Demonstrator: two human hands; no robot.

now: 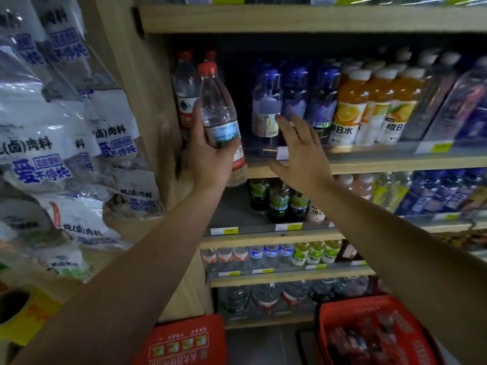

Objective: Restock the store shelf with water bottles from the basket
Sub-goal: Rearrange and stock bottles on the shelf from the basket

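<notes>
While my left hand (pixel 210 156) grips a clear water bottle (pixel 221 119) with a red cap around its lower body, the bottle leans slightly left in front of the wooden shelf (pixel 369 164), at its left end. Two more red-capped bottles (pixel 185 93) stand upright just behind it, against the shelf's side wall. My right hand (pixel 300 151) is raised beside it with fingers straight and spread, holding nothing; its fingertips reach toward the blue bottles (pixel 295 98), though contact cannot be judged. Right of these stand orange drink bottles (pixel 369 109) with white caps. Below, at the lower right, a red basket (pixel 342 312) holds further bottles, blurred. A red carton (pixel 184 341) lies beside it on the floor. White printed bags (pixel 52 133) hang at the far left.
</notes>
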